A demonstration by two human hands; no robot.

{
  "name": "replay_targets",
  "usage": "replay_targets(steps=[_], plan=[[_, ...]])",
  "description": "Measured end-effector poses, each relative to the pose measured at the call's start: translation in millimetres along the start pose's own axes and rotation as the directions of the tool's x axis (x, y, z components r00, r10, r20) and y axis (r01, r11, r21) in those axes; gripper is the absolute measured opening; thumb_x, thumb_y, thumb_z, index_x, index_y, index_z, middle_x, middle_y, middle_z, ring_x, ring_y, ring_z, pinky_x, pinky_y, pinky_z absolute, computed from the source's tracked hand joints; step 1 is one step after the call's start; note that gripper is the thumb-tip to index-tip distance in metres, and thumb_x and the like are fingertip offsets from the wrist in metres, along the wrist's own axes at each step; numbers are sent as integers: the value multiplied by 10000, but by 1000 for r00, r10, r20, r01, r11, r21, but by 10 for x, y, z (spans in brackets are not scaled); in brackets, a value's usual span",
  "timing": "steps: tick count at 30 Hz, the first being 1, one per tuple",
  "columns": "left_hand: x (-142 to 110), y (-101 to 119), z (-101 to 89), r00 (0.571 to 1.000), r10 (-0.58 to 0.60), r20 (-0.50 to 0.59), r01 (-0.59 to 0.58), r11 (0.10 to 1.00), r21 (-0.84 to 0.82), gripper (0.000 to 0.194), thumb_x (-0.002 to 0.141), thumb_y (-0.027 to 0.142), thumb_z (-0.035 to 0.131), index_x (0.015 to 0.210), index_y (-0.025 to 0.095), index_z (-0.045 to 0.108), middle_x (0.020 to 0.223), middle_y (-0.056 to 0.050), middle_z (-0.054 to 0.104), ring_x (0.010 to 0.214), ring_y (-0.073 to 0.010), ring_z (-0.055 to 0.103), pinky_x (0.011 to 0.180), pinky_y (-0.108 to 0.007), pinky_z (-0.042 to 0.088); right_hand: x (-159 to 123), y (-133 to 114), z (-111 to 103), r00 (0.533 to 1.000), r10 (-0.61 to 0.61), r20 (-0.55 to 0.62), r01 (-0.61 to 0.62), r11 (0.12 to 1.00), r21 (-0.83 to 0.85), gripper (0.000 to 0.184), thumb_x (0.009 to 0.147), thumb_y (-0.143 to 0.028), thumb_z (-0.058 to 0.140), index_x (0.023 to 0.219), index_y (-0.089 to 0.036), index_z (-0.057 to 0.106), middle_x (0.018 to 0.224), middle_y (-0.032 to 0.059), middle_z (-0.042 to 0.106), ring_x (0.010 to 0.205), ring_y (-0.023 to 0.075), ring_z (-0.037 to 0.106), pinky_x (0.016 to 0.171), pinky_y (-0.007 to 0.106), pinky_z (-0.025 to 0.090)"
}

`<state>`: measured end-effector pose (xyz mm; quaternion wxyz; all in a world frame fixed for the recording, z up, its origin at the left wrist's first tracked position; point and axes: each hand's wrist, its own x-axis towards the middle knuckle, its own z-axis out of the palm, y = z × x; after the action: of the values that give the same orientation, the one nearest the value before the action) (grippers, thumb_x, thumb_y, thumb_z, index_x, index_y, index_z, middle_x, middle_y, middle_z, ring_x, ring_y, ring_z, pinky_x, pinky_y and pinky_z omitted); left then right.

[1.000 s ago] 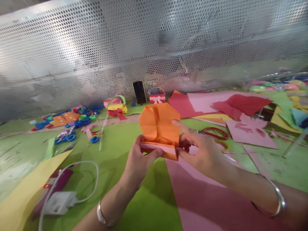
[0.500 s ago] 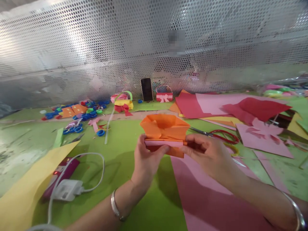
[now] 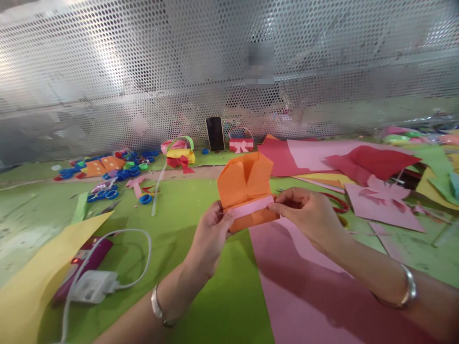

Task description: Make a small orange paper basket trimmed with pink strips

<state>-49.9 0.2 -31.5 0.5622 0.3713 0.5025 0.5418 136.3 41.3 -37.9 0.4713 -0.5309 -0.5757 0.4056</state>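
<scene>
Between my hands is a folded orange paper piece (image 3: 245, 179), held above the table with its opened, creased part standing up at the far side. A pink paper strip (image 3: 253, 207) lies across its near band. My left hand (image 3: 215, 229) is closed on the left end, thumb on the strip's edge. With thumb and fingers, my right hand (image 3: 308, 215) pinches the right end of the paper and strip. Just right of that hand, scissors with red handles (image 3: 337, 203) are partly hidden behind it. Beneath lies a large pink sheet (image 3: 287, 286).
A phone (image 3: 215, 134) leans upright at the back, between a yellow paper basket (image 3: 180, 155) and a red one (image 3: 241, 142). Blue scissors (image 3: 103, 195) lie left. A white charger (image 3: 95, 286) with cable rests on a purple power strip (image 3: 84, 263). Coloured sheets (image 3: 311, 155) cover the back right.
The orange paper was tilted flatter half a second ago; its far part now stands up again. The pink strip shows wider and slants up to the right. Both hands keep their hold.
</scene>
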Motion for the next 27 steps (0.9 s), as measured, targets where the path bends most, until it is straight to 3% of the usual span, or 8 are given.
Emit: replay_targets(steps=[7,11,16,20,27], plan=[[-41,-46,66,1000,14,-9,-14,998,-62,287,771,292,682,1034,217,597,1245,-77,609,1070,-239,602,819,-349,519,-15,16,59,999,-18,-39,19,1000,21,243,617,-346,716,780,-208,600,796,38,679,704,198,648,614,315,522],[-59,-58,83,1000,1,26,2,996,-89,296,804,292,659,1072,196,579,1246,-108,606,1082,-254,599,852,-380,513,-8,40,42,995,-79,-62,75,994,-78,175,638,-343,709,709,-206,627,751,20,635,639,166,573,594,299,465],[-63,-64,96,997,30,75,-20,992,-128,277,813,271,657,1069,201,582,1219,-82,622,1129,-246,567,958,-398,448,-30,1,19,990,-134,37,138,979,-149,93,697,-309,660,726,-223,682,720,8,644,613,160,533,572,285,413],[-47,-76,72,996,69,50,-65,996,-65,274,808,267,658,1067,196,602,1153,-73,642,1118,-239,558,982,-381,410,-23,-33,0,980,-153,128,177,963,-204,55,691,-256,653,712,-236,700,684,-5,644,622,169,531,582,284,396],[-39,-88,73,990,133,44,-131,991,-31,227,802,242,657,1018,193,609,1097,-57,651,1057,-213,576,953,-336,419,-10,-29,-12,975,-188,118,210,952,-222,85,653,-299,661,703,-232,675,744,28,658,781,236,583,746,359,429]])
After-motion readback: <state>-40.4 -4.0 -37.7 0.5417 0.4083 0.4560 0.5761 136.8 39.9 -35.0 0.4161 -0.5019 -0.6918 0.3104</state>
